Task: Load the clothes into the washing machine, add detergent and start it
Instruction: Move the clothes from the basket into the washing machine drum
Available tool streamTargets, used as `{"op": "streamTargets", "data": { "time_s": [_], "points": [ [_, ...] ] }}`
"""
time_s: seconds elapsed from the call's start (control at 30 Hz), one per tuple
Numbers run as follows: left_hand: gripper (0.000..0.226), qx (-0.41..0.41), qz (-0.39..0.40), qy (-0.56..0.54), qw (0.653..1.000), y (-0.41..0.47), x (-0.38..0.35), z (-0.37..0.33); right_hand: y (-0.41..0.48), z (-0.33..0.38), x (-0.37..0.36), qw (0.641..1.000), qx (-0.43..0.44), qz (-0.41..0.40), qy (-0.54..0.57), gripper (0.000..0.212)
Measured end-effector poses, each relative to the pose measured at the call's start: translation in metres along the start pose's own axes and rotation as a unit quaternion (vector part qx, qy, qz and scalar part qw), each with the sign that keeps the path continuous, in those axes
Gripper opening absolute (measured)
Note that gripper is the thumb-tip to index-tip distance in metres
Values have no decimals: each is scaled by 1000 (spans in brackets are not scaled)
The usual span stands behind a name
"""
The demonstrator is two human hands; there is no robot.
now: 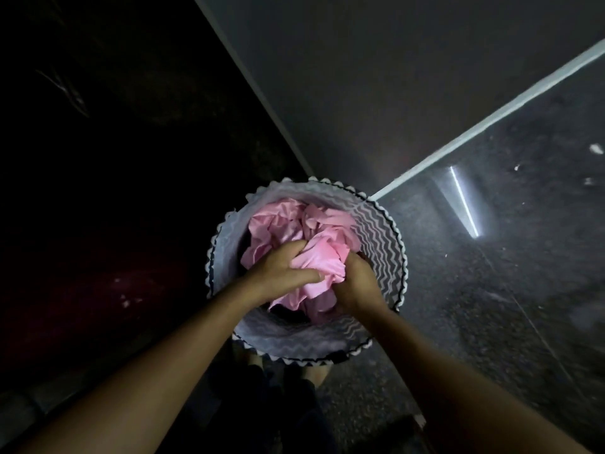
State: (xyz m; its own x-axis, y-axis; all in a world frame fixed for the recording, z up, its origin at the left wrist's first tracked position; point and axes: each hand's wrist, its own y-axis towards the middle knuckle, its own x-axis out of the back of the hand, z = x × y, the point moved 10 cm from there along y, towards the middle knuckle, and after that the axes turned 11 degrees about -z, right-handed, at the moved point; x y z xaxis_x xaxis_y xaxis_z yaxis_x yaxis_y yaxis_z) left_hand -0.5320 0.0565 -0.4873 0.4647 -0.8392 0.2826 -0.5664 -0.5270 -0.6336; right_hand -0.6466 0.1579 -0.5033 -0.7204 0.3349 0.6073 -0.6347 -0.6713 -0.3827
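A round laundry basket [383, 231] with a grey zigzag pattern and a scalloped white rim stands on the floor below me. Crumpled pink cloth [278, 224] fills it, with something dark underneath. Both hands reach down into the basket. My left hand [281, 270] grips a bunch of the pink cloth from the left. My right hand [355, 283] clutches the same cloth from the right. No washing machine or detergent is in view.
A grey wall [376, 77] with a white skirting strip [484, 126] runs behind the basket. Glossy dark speckled floor [507, 273] lies to the right. The left side is very dark, with a dim reddish shape [82, 306]. My legs show below the basket.
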Motion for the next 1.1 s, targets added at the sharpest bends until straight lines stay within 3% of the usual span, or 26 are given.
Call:
{"op": "streamTargets", "data": {
  "time_s": [0.13,0.23,0.3,0.43,0.53,0.63,0.73,0.83,0.93,1.0,1.1],
  "points": [
    [56,-40,-28,-41,998,-51,34,-62,-28,57,64,997,-4,-54,60,50],
    [74,-49,-91,-74,992,-80,64,-89,-47,92,104,995,-7,-67,73,33],
    [65,-49,-123,-93,987,-107,83,-111,-65,122,133,994,3,-71,78,21],
    [38,-81,-116,-105,984,-171,107,-173,-101,187,189,993,50,-81,74,27],
    [58,-121,-84,-98,984,-218,116,-213,-129,231,238,988,79,-111,77,31],
    [104,-157,-66,-86,982,-251,125,-244,-148,274,283,980,106,-137,93,36],
    [134,-216,-59,-37,974,-280,131,-281,-169,321,323,970,144,-160,109,33],
    [127,-270,-67,36,960,-298,130,-316,-183,368,351,962,187,-167,113,37],
    [116,-218,-140,145,955,-299,136,-335,-200,416,370,947,228,-161,160,42],
    [120,-188,-184,114,958,-302,145,-353,-219,448,380,933,251,-151,209,40],
    [115,-224,-251,-38,941,-315,172,-393,-235,474,398,915,291,-132,246,28]
  ]
}}
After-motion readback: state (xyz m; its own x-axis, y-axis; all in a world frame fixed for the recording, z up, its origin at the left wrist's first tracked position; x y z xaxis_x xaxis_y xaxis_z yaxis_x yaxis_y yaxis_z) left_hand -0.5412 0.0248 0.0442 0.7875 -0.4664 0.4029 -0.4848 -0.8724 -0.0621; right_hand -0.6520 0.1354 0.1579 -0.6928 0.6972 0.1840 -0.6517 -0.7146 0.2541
